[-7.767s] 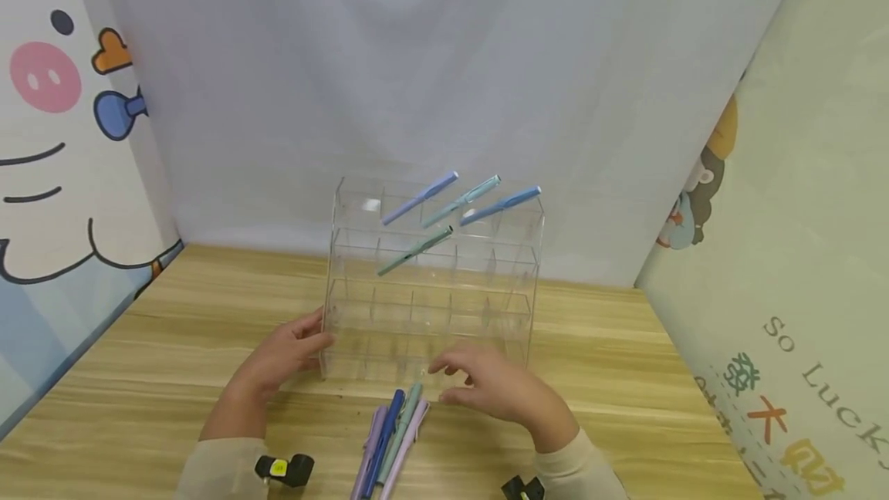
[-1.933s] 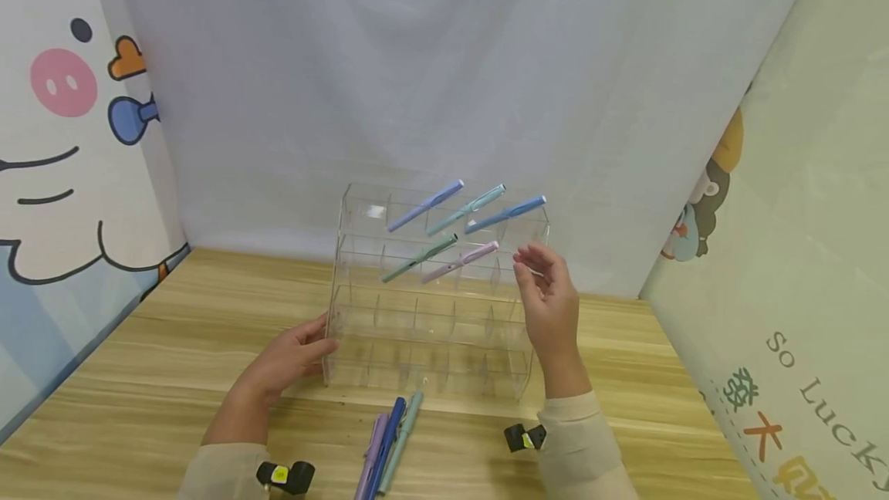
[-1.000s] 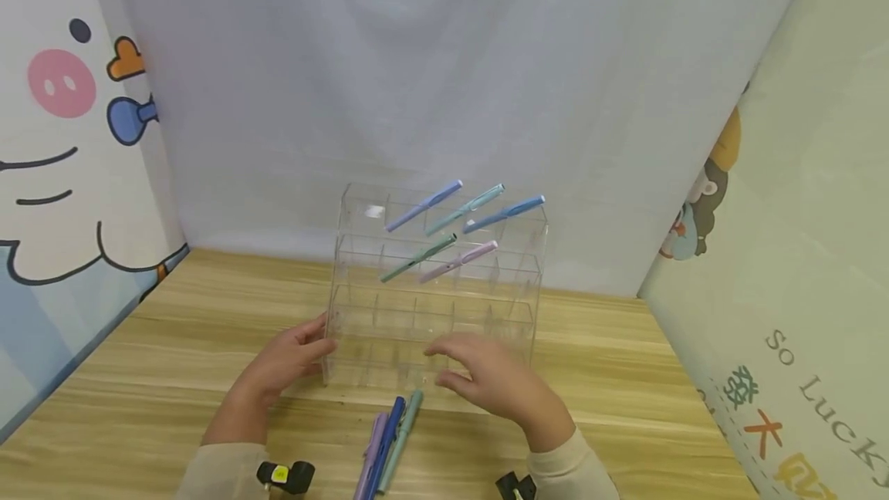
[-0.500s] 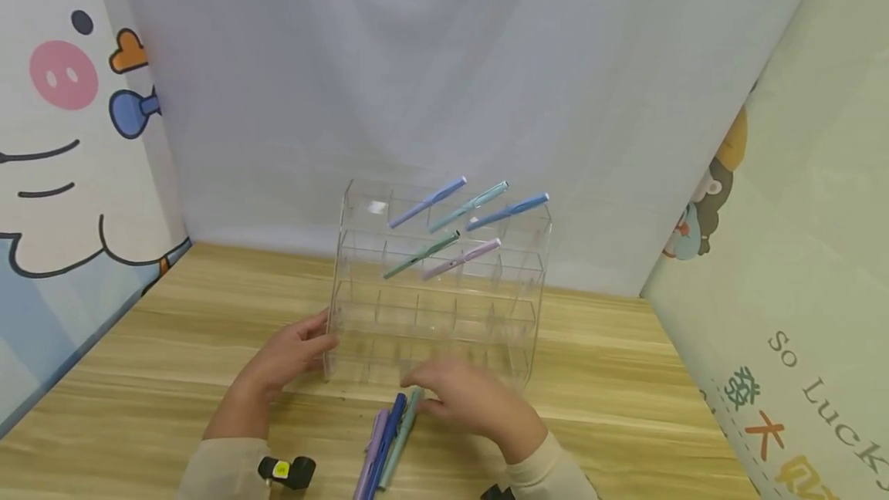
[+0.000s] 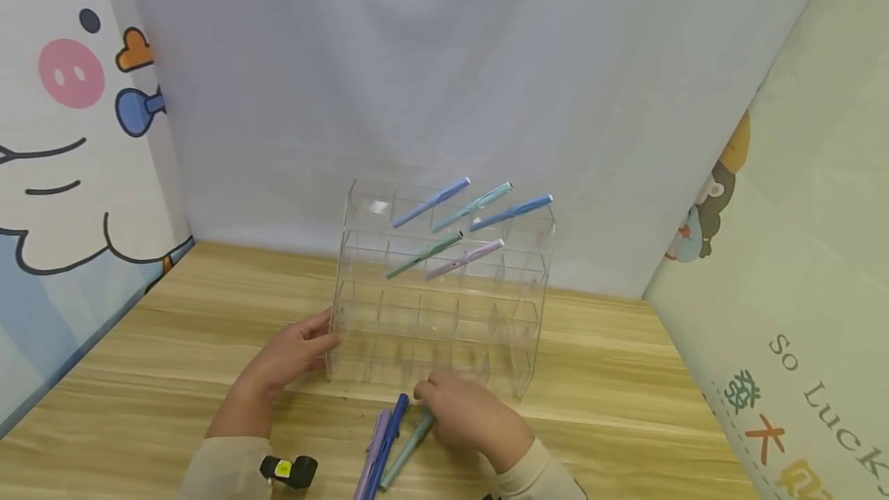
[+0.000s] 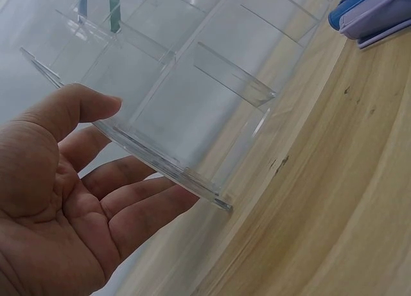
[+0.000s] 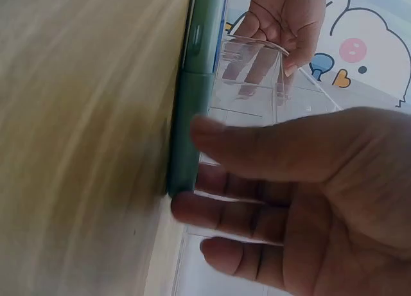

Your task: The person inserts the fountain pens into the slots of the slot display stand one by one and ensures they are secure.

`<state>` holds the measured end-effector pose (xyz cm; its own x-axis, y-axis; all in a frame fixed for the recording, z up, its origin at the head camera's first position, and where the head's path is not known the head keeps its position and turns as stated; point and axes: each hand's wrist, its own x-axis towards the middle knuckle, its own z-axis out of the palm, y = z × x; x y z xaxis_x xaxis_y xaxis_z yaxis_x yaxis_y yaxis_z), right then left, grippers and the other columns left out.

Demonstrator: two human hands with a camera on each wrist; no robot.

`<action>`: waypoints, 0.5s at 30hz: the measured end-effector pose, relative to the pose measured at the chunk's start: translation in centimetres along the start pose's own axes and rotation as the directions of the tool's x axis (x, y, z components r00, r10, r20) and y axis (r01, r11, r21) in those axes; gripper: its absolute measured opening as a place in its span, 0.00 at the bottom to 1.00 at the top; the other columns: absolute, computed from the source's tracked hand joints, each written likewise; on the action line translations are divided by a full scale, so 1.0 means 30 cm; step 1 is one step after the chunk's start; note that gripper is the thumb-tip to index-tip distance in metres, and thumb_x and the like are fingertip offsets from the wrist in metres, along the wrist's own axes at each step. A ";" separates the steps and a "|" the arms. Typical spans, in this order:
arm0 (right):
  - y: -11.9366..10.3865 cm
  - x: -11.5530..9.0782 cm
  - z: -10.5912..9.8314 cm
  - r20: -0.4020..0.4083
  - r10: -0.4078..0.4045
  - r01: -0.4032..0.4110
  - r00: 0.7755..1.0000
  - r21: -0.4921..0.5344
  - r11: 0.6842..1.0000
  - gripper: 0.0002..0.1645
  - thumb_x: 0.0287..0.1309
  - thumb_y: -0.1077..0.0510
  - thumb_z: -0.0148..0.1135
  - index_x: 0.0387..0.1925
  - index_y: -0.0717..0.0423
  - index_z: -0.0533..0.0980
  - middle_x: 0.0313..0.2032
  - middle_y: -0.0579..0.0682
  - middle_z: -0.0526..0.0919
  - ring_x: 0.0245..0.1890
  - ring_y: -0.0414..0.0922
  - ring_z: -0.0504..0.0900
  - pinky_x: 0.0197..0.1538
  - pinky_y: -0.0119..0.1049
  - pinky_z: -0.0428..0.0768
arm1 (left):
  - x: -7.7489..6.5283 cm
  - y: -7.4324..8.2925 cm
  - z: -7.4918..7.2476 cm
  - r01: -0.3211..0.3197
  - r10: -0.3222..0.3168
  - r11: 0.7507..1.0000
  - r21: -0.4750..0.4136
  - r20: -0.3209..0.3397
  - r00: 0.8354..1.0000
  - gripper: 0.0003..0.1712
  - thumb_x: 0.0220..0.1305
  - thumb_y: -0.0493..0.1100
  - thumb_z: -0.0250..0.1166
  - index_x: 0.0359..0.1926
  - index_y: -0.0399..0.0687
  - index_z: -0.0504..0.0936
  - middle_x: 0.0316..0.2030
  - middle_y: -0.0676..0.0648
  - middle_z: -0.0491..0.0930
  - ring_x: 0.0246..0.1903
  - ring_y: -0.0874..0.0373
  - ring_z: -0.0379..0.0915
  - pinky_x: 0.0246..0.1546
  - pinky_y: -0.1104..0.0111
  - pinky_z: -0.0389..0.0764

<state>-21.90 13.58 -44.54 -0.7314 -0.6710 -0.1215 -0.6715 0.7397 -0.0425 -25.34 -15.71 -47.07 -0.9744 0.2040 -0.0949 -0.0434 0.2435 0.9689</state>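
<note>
My left hand [image 5: 288,357] holds the left side edge of a clear acrylic pen rack [image 5: 437,320], thumb in front of the panel and fingers behind it in the left wrist view. With thumb and fingertips, my right hand [image 5: 468,415] pinches the far end of a grey-green pen [image 5: 407,450]; the right wrist view shows this pen [image 7: 192,110] close over the wood. Beside it on the table, a dark blue pen [image 5: 387,446] lies against a lilac pen [image 5: 373,450].
On the rack's top tier lean a periwinkle pen [image 5: 430,202], a pale aqua pen [image 5: 472,207] and a blue pen [image 5: 512,213]. The second tier bears a green pen [image 5: 424,255] and a pale pink pen [image 5: 464,259]. A white curtain [image 5: 444,83] hangs behind.
The pale pink pen went from the table bunch to the second tier. My right hand came back down from the rack and took the grey-green pen, swinging its far end right. The left hand stayed.
</note>
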 end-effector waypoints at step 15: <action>0.040 -0.044 -0.035 0.079 0.019 -0.024 0.997 0.069 0.997 0.15 0.41 0.59 0.75 0.21 0.41 0.75 0.26 0.36 0.68 0.25 0.35 0.66 0.28 0.27 0.69 | 0.007 -0.007 -0.004 0.018 -0.018 1.000 0.000 0.005 1.000 0.42 0.70 0.54 0.60 0.77 0.53 0.51 0.74 0.34 0.54 0.68 0.38 0.60 0.60 0.52 0.75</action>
<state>-21.86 15.29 -43.39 -0.7322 -0.6511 -0.1998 -0.6441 0.7573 -0.1077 -25.55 -15.84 -47.25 -0.9723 0.2043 -0.1132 -0.0607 0.2471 0.9671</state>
